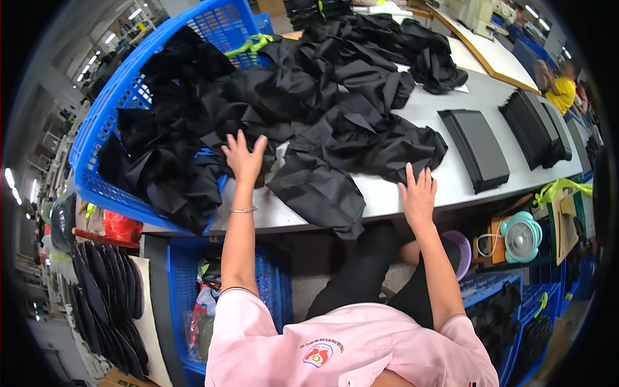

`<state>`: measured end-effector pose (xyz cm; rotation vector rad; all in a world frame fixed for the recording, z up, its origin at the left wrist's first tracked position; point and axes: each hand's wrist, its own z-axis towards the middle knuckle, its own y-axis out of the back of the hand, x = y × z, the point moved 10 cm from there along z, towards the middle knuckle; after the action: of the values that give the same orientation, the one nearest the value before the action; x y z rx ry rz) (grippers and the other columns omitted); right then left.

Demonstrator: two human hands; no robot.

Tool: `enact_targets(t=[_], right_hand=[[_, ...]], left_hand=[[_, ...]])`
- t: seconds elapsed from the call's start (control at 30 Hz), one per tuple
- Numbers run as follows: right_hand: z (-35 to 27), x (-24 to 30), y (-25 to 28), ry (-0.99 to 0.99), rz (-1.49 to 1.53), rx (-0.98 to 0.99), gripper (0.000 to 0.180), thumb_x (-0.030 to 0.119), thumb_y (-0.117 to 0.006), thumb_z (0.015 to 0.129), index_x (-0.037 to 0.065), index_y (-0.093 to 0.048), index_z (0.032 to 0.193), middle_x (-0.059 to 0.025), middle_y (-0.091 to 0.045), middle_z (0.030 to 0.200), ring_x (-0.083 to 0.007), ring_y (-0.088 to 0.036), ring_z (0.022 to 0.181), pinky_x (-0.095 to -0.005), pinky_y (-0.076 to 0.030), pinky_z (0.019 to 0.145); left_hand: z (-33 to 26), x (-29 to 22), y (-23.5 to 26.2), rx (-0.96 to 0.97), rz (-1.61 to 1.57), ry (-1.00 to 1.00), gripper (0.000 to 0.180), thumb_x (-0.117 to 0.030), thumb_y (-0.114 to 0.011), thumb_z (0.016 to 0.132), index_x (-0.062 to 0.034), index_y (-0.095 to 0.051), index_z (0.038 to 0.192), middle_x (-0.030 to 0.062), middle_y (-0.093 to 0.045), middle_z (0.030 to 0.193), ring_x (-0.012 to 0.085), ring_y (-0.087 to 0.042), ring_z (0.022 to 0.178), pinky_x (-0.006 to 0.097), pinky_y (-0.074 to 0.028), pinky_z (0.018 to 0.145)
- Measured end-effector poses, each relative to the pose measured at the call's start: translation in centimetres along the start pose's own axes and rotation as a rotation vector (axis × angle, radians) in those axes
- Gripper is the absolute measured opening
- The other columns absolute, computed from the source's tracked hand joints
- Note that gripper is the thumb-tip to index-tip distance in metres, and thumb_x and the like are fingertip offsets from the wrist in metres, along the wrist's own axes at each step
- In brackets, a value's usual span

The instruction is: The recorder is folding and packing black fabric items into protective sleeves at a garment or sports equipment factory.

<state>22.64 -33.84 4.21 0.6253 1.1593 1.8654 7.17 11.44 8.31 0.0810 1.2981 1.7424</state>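
Note:
A long heap of crumpled black fabric pieces (335,142) covers the left and middle of the pale table (380,200). More black fabric (174,129) fills a blue plastic basket (106,187) at the left and spills over its side onto the table. My left hand (244,155) is open with fingers spread, against the fabric where the basket and the heap meet. At the near right end of the heap, my right hand (419,193) lies open, its fingertips at the fabric's edge. Neither hand grips a piece.
To the right stand stacks of flat black pieces (474,148). Below the table edge are a turquoise fan (521,237), a blue crate (184,290) and a purple basket (459,248). A sewing machine (474,16) sits at the far right. Beyond it is a person in yellow (562,90).

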Motion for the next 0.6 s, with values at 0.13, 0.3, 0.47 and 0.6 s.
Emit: enact_targets(t=[0.13, 0.3, 0.47, 0.6], right_hand=[[-1.5, -3.1, 0.0, -0.047, -0.049, -0.024, 0.062, 0.035, -0.07, 0.089, 0.013, -0.05, 0.143, -0.0227, -0.053, 0.131, -0.0369, -0.048, 0.128, -0.0515, -0.037, 0.106], [-1.0, -1.5, 1.6, 0.013, 0.01, -0.088, 0.058, 0.033, -0.072, 0.086, 0.011, -0.055, 0.137, -0.0201, -0.059, 0.12, -0.0351, -0.053, 0.119, -0.0473, -0.04, 0.097], [-2.5, -2.8, 3.7, -0.017, 0.159, -0.074, 0.057, 0.026, -0.076, 0.083, 0.01, -0.057, 0.134, -0.0151, -0.062, 0.108, -0.0315, -0.055, 0.114, -0.0439, -0.04, 0.095], [-4.0, -2.2, 8.5, -0.075, 0.202, -0.199, 0.053, 0.017, -0.076, 0.081, 0.008, -0.059, 0.131, -0.0124, -0.062, 0.099, -0.0304, -0.056, 0.105, -0.0422, -0.042, 0.092]], left_hand=[[-7.7, -9.2, 6.6, -0.301, -0.248, -0.082, 0.058, -0.034, -0.062, 0.096, -0.003, -0.05, 0.143, 0.0252, -0.032, 0.157, 0.0492, -0.023, 0.146, 0.053, -0.021, 0.117], [-21.0, -17.5, 2.1, 0.287, -0.266, -0.598, 0.071, -0.042, -0.073, 0.085, -0.0222, -0.048, 0.149, 0.0191, -0.02, 0.164, 0.0429, -0.012, 0.151, 0.063, -0.006, 0.117], [-14.8, -14.4, -5.0, 0.317, -0.157, -0.465, 0.065, -0.038, -0.069, 0.089, -0.0253, -0.046, 0.149, 0.0157, -0.021, 0.164, 0.0401, -0.014, 0.152, 0.067, -0.006, 0.115], [-8.7, -10.2, -6.5, 0.254, -0.029, -0.251, 0.06, -0.035, -0.067, 0.092, -0.0247, -0.048, 0.148, 0.0147, -0.023, 0.163, 0.0404, -0.016, 0.151, 0.066, -0.013, 0.115]])
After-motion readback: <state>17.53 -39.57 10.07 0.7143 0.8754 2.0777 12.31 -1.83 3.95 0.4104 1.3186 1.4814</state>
